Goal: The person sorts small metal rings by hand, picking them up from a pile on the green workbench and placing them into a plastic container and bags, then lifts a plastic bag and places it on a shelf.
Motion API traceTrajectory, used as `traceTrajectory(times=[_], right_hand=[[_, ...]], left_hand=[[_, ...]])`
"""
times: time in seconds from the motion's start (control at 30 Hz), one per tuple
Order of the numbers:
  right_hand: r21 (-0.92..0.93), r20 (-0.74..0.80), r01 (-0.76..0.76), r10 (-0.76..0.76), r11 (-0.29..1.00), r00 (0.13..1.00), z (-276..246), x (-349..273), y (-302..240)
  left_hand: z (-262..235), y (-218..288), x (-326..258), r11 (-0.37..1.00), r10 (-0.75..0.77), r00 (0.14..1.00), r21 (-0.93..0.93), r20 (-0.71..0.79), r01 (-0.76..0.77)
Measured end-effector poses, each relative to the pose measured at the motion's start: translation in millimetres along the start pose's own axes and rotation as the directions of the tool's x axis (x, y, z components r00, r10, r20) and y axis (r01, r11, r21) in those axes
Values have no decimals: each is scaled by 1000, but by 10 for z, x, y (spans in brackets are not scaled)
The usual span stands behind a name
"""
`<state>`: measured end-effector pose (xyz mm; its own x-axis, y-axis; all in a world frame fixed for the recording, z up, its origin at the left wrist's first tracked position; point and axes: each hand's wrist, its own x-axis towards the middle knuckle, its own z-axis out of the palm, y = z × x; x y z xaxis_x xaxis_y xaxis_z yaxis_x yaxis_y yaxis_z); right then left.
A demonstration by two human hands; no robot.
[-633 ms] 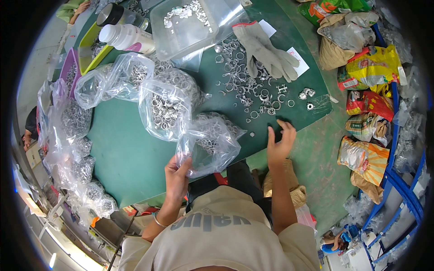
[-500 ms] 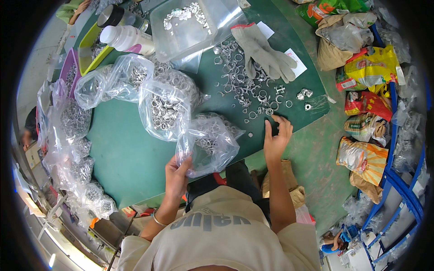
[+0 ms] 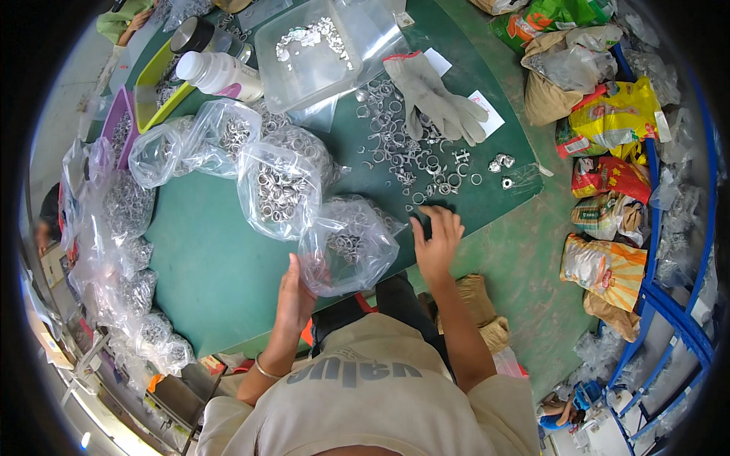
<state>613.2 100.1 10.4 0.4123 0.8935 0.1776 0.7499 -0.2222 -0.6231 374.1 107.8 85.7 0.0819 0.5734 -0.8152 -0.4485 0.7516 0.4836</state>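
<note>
My left hand [image 3: 295,298] is at the near edge of the green table, thumb raised and apart. Its fingers lie behind the wall of a clear plastic bag [image 3: 323,280] holding silver rings, and show faintly through it. My right hand [image 3: 438,242] is over the table's near right edge, thumb and index fingertips bent close together. Whatever lies between them is hidden. Just beyond is a loose spread of silver rings [image 3: 430,169]. Another open clear bag of silver rings [image 3: 280,194] stands beyond the near bag.
Grey work gloves [image 3: 441,102] lie on the scattered rings. Behind are a clear plastic tub [image 3: 308,91] with flat silver pieces, a white bottle [image 3: 217,74], yellow [image 3: 144,95] and purple bins [image 3: 127,140]. Bagged parts [image 3: 129,205] line the left edge; filled sacks [image 3: 608,262] stand right.
My left hand has let go of the bag's rim and now rests against its side. My right hand has moved left and nearer, over a small round silver piece now out of sight.
</note>
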Motion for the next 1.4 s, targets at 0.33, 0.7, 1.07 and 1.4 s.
traceTrajectory(times=[0.33,0.7,1.07,1.4], right_hand=[[-67,-110,31,-39,997,993,-44,209,135],[-239,-17,190,-200,952,980,6,355,257],[60,40,134,-137,989,990,-91,434,216],[518,292,-307,172,798,941,-239,916,-102]], left_hand=[[-47,-54,30,999,44,998,-12,48,-43],[-32,-75,50,999,33,999,-18,3,-33],[-3,-97,62,999,49,994,16,94,-51],[-178,-62,147,905,291,956,315,26,-285]])
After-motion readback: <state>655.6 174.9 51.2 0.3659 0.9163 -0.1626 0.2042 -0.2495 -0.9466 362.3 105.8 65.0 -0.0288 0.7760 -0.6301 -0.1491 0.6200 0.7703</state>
